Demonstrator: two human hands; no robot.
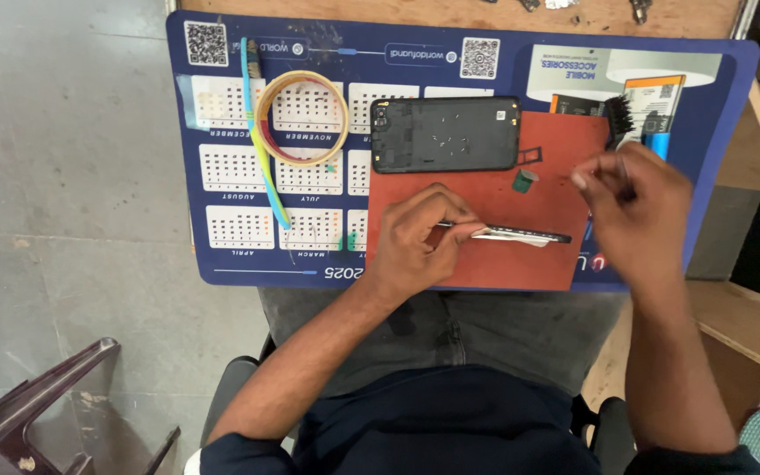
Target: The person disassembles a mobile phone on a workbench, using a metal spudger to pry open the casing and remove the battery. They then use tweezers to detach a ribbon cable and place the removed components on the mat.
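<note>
Two hands in frame, both the person's own. Left hand (420,237) is closed around one thin phone part (521,235), held edge-on and level just above the front half of the red mat (485,264); the part looks dark along the top edge and silvery-white below, long and slim. Right hand (639,207) is blurred, fingers pinched together near the mat's right edge; cannot tell what, if anything, it grips.

Counts: one black phone back cover (446,134), lying inside-up across the mat's rear edge, with several tiny screws on it, too small to count. One small green cap (524,180) on the mat between cover and held part. One roll of tape (301,117) and one yellow-blue strip tool (261,141) on the blue calendar mat (222,255), well left of the hands. One brush (619,114) behind the right hand.

Room: open red mat between the cover and the held part; blue mat's front edge overhangs the lap. Wooden surface (450,10) shows only at the rear. Grey floor to the left, dark chair (37,413) bottom left.
</note>
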